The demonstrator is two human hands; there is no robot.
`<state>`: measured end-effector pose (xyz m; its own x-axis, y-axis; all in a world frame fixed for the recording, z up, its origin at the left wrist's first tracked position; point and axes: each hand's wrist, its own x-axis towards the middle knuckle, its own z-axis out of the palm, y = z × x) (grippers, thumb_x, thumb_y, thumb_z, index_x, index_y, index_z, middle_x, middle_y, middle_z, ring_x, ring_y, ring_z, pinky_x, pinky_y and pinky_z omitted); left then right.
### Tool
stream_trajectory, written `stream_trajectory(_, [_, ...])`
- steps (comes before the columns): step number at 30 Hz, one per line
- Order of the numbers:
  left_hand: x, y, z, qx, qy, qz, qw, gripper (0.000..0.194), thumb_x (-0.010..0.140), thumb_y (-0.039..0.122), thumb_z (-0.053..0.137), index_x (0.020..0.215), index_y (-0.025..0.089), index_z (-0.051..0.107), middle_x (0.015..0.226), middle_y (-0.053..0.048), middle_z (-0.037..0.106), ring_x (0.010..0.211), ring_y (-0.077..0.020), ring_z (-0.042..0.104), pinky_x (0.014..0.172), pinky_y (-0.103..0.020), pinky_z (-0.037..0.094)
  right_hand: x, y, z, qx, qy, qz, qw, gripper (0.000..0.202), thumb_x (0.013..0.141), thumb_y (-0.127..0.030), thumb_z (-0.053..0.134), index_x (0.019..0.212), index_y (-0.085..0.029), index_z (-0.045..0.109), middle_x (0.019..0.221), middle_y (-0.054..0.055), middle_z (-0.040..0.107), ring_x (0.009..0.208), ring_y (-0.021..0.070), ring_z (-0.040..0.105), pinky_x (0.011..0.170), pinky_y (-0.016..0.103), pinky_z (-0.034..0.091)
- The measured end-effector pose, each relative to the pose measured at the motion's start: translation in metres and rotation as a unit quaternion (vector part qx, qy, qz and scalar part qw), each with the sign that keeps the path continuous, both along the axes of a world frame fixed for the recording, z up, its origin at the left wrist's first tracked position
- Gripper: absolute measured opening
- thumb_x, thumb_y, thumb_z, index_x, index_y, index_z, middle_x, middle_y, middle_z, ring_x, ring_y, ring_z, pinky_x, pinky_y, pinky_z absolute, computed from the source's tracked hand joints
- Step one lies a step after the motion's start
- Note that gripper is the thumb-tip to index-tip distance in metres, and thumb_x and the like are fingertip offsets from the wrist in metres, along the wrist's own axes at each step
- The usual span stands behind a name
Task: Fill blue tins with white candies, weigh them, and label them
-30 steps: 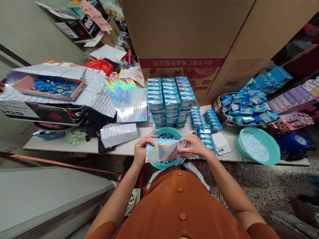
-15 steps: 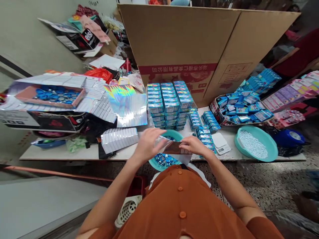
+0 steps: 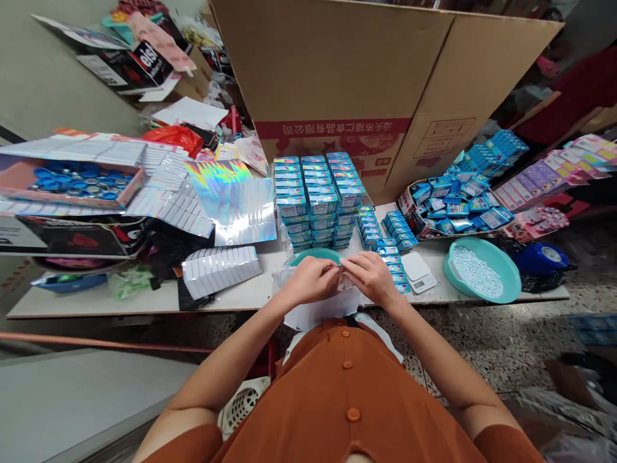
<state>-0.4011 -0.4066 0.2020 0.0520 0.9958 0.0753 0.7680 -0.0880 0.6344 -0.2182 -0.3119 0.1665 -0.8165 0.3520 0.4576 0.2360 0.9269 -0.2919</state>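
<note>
In front of my waist, my left hand (image 3: 308,280) and my right hand (image 3: 372,275) come close together, fingertips nearly meeting. Both are closed in a pinch on a thin, silvery-white sheet (image 3: 321,312), which hangs below my fingers and spreads to the left of them. My fingers hide the exact spot they grip. Behind the sheet shows the rim of a teal basin (image 3: 315,253); its contents are mostly covered. Just beyond the basin, blue tins (image 3: 321,204) stand in tall stacks. More small blue tins (image 3: 389,252) lie in rows beside my right hand.
Folded sticker sheets (image 3: 222,270) and a shiny holographic sheet (image 3: 245,209) lie left. A pink tray (image 3: 130,193) holds blue round pieces. Rightward are a white scale (image 3: 420,272), a teal basin of white pellets (image 3: 511,289) and a box of blue packs (image 3: 407,209). Cardboard (image 3: 332,64) stands behind.
My left hand has moved right and down to meet my right hand, closing on the sheet's edge. The sheet now covers the loose pieces in the near basin. The view has shifted slightly.
</note>
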Motion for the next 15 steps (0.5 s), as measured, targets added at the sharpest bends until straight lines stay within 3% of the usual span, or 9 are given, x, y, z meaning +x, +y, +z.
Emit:
stream_trajectory(5, [0.005,-0.003,0.001,-0.003,-0.046,0.025,0.999,0.035,0.091,0.033,0.042,0.071,0.019,0.068,0.068,-0.005,0.067,0.061,-0.0156,0.056,0.058,-0.028,0.031,0.005,-0.010,-0.006,0.003,0.020,-0.004,1.000,0.037,0.090,-0.026,0.052,0.127,-0.024,0.057,0.120,0.007,0.063,0.111,0.0217,0.055,0.099,0.040,0.045])
stream_trajectory(15, [0.008,-0.006,0.003,-0.031,-0.018,0.035,0.999,0.034,0.091,0.030,0.040,0.069,0.020,0.064,0.070,-0.004,0.068,0.061,-0.0161,0.055,0.057,-0.027,0.030,0.010,-0.017,-0.013,0.028,0.040,-0.007,0.999,0.033,0.090,-0.023,0.050,0.121,-0.024,0.062,0.124,0.007,0.062,0.115,0.0221,0.055,0.100,0.041,0.047])
